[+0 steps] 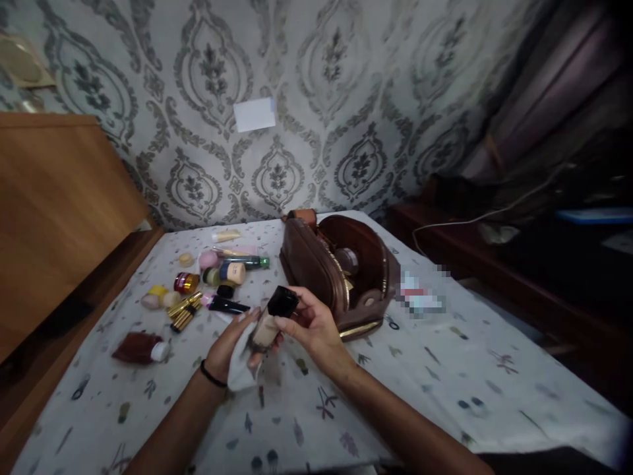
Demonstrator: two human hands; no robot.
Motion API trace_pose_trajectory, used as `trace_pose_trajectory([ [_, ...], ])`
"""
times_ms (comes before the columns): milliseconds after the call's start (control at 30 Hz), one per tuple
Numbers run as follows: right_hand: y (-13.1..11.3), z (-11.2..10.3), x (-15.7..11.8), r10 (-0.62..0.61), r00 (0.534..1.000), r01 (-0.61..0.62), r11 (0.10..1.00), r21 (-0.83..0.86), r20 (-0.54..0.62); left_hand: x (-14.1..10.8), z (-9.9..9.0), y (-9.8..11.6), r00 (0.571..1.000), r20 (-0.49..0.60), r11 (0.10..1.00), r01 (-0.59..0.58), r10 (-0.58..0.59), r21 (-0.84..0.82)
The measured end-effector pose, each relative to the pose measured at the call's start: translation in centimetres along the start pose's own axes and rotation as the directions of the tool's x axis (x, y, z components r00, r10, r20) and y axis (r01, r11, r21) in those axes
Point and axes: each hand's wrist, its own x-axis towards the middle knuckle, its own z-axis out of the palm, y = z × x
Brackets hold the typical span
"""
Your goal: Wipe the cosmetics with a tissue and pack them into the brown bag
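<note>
A small glass bottle of beige liquid (266, 332) with a black cap (283, 302) is held tilted between both hands, above the patterned tablecloth. My right hand (314, 330) grips the bottle near its cap with thumb and fingers. My left hand (232, 346), with a black band at the wrist, is closed round a white cloth (241, 363) that lies against the bottle's lower side. Just behind my right hand stands a brown leather bag (311, 264), unzipped and open, with a round jar (347, 260) inside.
Left of the bag lie several cosmetics, among them gold tubes (185, 310), a black tube (228, 304), a pink sponge (208, 259) and an amber jar (186, 283). A dark red bottle (138, 348) lies nearer. A wooden panel (64, 211) stands at the left; a blurred packet is right of the bag.
</note>
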Motion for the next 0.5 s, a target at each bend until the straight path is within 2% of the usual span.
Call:
trace_pose_trajectory([
  [100,-2.2,-1.3,-0.6,-0.052,0.999,0.051,0.997,-0.050,-0.015,0.0,0.6,-0.6,0.998,-0.053,0.998,0.019,-0.022,-0.053],
  [167,-4.3,-2.7,-0.9,-0.130,0.989,0.120,0.984,-0.130,-0.072,-0.1,1.2,-1.0,0.994,-0.104,0.999,0.039,-0.042,-0.033],
  [233,-6.8,-4.5,-0.9,-0.247,0.954,0.203,0.949,-0.242,-0.168,-0.1,1.6,-1.4,0.990,-0.126,0.997,0.075,-0.071,0.031],
  [333,-10.6,-7.4,-0.5,-0.424,0.863,0.275,0.849,-0.451,-0.273,0.0,1.8,-2.1,0.992,-0.097,0.982,0.099,-0.085,0.158],
  [433,-12.9,-10.0,0.5,-0.558,0.804,0.326,0.703,-0.632,-0.206,0.4,1.9,-2.9,0.994,-0.079,0.958,0.090,-0.071,0.272],
  [500,-13.5,-11.2,1.2,-0.587,0.801,0.335,0.601,-0.725,-0.116,0.6,2.0,-3.4,0.993,-0.084,0.944,0.105,-0.082,0.311],
])
